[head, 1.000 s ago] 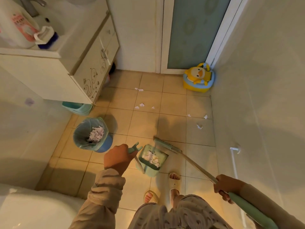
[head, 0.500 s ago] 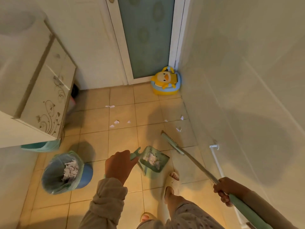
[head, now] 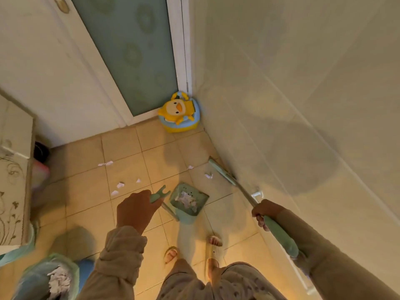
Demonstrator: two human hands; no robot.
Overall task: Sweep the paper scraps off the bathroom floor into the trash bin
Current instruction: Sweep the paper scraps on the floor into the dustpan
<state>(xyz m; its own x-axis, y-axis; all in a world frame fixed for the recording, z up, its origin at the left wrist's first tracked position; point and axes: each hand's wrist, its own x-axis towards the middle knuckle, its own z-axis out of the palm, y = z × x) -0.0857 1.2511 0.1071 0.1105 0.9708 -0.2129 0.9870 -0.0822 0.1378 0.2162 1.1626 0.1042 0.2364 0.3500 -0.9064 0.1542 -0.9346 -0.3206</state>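
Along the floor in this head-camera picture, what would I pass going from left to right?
Trash bin → left hand → dustpan → head of the broom → right hand, gripping the handle.

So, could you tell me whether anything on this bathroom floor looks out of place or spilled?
White paper scraps lie scattered on the floor tiles, several left of the dustpan and two beside the broom head near the right wall. Nothing looks damaged.

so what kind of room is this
Probably a home bathroom: tiled floor, frosted-glass door, and a duck potty in the corner.
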